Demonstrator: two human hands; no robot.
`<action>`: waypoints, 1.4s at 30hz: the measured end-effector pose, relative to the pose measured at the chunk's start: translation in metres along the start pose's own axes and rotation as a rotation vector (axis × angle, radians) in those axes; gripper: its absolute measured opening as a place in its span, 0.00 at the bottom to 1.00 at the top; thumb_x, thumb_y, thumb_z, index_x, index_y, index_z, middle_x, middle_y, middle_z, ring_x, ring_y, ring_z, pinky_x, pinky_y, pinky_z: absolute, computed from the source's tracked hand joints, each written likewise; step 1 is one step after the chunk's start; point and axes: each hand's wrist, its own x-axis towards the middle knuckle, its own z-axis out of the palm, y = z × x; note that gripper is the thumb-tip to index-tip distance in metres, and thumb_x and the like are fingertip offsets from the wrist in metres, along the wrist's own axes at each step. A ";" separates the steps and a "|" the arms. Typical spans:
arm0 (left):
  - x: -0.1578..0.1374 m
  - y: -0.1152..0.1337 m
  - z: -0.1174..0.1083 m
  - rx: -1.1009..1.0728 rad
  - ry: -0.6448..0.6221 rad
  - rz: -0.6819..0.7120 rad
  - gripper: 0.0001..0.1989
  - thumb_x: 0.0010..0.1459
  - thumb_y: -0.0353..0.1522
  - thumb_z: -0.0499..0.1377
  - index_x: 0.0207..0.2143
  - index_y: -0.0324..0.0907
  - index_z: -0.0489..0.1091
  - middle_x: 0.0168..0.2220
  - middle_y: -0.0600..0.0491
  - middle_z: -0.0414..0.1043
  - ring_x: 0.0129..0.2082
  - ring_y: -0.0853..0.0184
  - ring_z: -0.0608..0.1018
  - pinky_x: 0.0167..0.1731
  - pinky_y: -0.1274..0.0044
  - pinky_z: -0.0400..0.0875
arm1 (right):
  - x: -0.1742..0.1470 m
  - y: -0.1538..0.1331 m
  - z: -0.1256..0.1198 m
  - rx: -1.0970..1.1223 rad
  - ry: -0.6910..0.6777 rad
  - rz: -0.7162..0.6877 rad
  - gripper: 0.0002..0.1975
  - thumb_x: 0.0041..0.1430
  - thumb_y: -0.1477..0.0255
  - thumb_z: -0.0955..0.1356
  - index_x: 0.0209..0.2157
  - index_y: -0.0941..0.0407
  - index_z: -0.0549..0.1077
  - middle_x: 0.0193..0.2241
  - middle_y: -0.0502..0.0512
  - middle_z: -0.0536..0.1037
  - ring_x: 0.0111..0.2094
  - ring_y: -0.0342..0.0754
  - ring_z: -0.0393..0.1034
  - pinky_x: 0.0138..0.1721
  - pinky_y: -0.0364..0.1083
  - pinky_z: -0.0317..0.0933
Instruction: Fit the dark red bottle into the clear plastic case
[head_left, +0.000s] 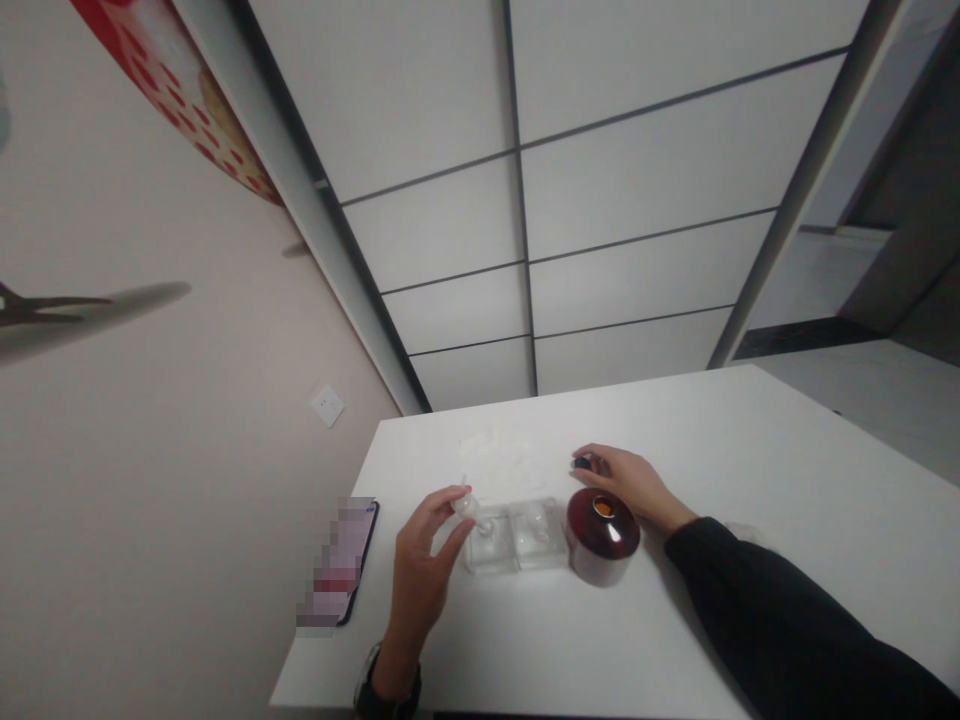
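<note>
L hand (427,560): fingers pinch small clear dropper-like piece (466,506) over L of two clear containers (517,537), prob. for aim. R hand (628,482) closed on small dark cap (582,463), just behind open amber bottle (602,535). Phone (341,565) at surface (750,470) edge.

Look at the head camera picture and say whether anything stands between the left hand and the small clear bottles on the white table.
Nothing visible does. The left hand holds a small clear cap piece just above the nearer clear bottle. The dark red bottle stands to the right, beside the right hand.
</note>
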 end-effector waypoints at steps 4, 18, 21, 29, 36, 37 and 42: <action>-0.001 0.006 0.001 0.018 -0.001 0.049 0.12 0.67 0.40 0.66 0.49 0.45 0.80 0.50 0.46 0.84 0.53 0.56 0.84 0.55 0.64 0.81 | 0.001 0.000 0.000 -0.007 -0.003 0.004 0.15 0.62 0.58 0.71 0.45 0.51 0.81 0.31 0.53 0.83 0.31 0.52 0.75 0.35 0.48 0.60; 0.002 0.021 -0.001 0.041 -0.008 0.133 0.09 0.68 0.37 0.65 0.48 0.48 0.81 0.50 0.48 0.84 0.52 0.58 0.85 0.56 0.65 0.81 | 0.000 0.003 0.002 -0.010 0.004 0.013 0.17 0.63 0.57 0.70 0.46 0.51 0.81 0.31 0.52 0.83 0.32 0.52 0.75 0.34 0.48 0.59; 0.002 0.020 -0.001 0.015 -0.014 0.107 0.10 0.68 0.38 0.65 0.48 0.48 0.81 0.51 0.48 0.84 0.53 0.58 0.84 0.56 0.65 0.81 | 0.001 0.004 0.002 -0.003 0.008 0.006 0.16 0.62 0.57 0.70 0.46 0.51 0.82 0.31 0.52 0.83 0.32 0.52 0.75 0.34 0.48 0.60; 0.025 0.005 -0.010 -0.246 -0.004 -0.172 0.23 0.62 0.46 0.69 0.52 0.42 0.77 0.57 0.41 0.81 0.60 0.53 0.81 0.58 0.64 0.79 | 0.001 0.002 0.002 -0.004 0.007 0.015 0.16 0.62 0.58 0.70 0.45 0.51 0.82 0.29 0.52 0.82 0.30 0.51 0.74 0.33 0.48 0.59; 0.080 -0.021 -0.006 -0.425 -0.080 -0.282 0.32 0.57 0.45 0.71 0.58 0.39 0.72 0.59 0.36 0.79 0.58 0.55 0.83 0.62 0.63 0.75 | 0.000 -0.002 -0.001 -0.008 -0.009 0.020 0.18 0.64 0.55 0.67 0.45 0.51 0.81 0.30 0.52 0.82 0.31 0.52 0.74 0.34 0.48 0.59; 0.086 -0.027 -0.002 -0.423 -0.097 -0.279 0.32 0.56 0.45 0.71 0.59 0.39 0.72 0.59 0.36 0.79 0.57 0.55 0.83 0.61 0.63 0.75 | 0.000 -0.002 -0.001 -0.008 -0.012 0.024 0.18 0.64 0.55 0.67 0.46 0.51 0.81 0.30 0.52 0.82 0.31 0.52 0.74 0.34 0.48 0.59; 0.109 -0.065 0.027 -0.370 -0.138 -0.273 0.32 0.53 0.45 0.73 0.55 0.40 0.74 0.55 0.40 0.81 0.51 0.56 0.85 0.57 0.65 0.77 | 0.000 -0.003 0.000 -0.013 -0.031 0.039 0.22 0.64 0.54 0.65 0.47 0.53 0.81 0.31 0.54 0.81 0.32 0.53 0.75 0.35 0.50 0.60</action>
